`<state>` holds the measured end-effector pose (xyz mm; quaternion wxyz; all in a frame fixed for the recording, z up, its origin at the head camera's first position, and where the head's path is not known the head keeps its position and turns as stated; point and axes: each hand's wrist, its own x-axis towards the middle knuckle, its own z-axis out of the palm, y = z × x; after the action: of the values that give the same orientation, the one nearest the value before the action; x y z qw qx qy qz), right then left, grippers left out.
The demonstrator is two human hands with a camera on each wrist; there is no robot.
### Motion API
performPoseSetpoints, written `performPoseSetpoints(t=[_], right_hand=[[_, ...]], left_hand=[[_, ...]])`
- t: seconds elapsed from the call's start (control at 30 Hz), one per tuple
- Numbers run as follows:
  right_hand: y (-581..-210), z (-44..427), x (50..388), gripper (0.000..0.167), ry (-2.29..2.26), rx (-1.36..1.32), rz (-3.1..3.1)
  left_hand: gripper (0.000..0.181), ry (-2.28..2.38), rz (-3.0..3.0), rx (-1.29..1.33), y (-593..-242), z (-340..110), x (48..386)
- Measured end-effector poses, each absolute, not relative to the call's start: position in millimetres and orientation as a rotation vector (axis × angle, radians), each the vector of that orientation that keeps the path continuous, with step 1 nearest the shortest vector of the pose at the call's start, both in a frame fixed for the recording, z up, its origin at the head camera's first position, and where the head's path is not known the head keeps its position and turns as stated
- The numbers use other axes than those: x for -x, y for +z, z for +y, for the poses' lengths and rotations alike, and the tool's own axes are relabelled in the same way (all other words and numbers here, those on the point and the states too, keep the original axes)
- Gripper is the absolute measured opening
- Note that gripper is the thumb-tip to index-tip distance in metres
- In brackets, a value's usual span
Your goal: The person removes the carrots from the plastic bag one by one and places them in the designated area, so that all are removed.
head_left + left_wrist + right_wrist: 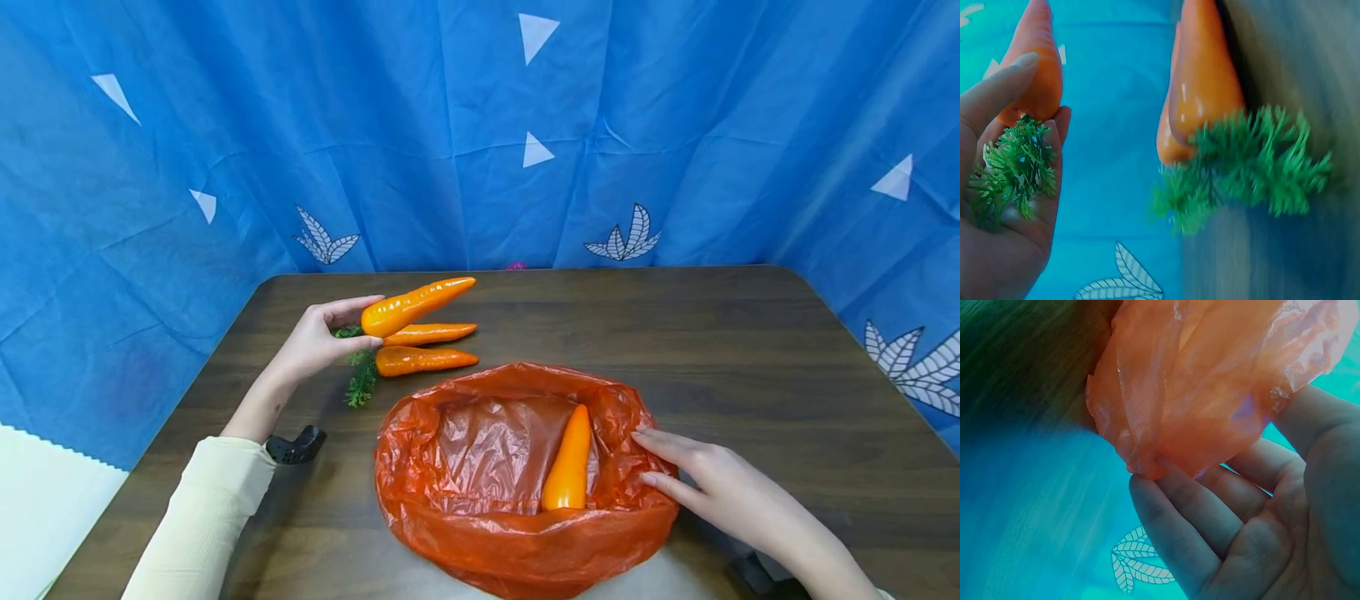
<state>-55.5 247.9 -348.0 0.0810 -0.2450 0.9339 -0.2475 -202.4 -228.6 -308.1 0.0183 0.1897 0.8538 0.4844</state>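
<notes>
Over the worktop's (750,333) left side, your left hand (322,340) is pinching a carrot (416,307) by its thick end, near two lying carrots (427,360); firm, even pressure should be stopping the glossy skin from slipping. Nearer the middle, a red bag (517,542) is gaping around another carrot (570,462). Your right hand (720,483), fingers nearly straight, is touching the bag's right side; light steadying should be helping the mouth. Only the left wrist view is clearly showing the held carrot's leaves (1021,162) against your palm.

Head view looks fwd/down, wrist views v. close, L sharing its carrots (427,361).
</notes>
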Motion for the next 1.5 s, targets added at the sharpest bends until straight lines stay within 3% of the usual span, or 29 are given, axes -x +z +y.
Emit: performPoseSetpoints(t=[0.2,0.43,0.97,1.5], right_hand=[[-347,249,56,0.061,-0.733,0.725,2.791],[-348,248,56,0.062,-0.741,0.720,2.781],[-351,248,57,0.061,-0.758,0.751,2.786],[-350,248,57,0.061,-0.756,0.704,2.774]], left_hand=[[0.053,1.452,2.653,-0.579,-302,-230,227],[0.058,1.303,2.664,-0.511,-325,-250,265],[0.055,1.161,2.634,-0.613,-361,-261,308],[0.054,1.197,2.502,-0.671,-365,-261,312]])
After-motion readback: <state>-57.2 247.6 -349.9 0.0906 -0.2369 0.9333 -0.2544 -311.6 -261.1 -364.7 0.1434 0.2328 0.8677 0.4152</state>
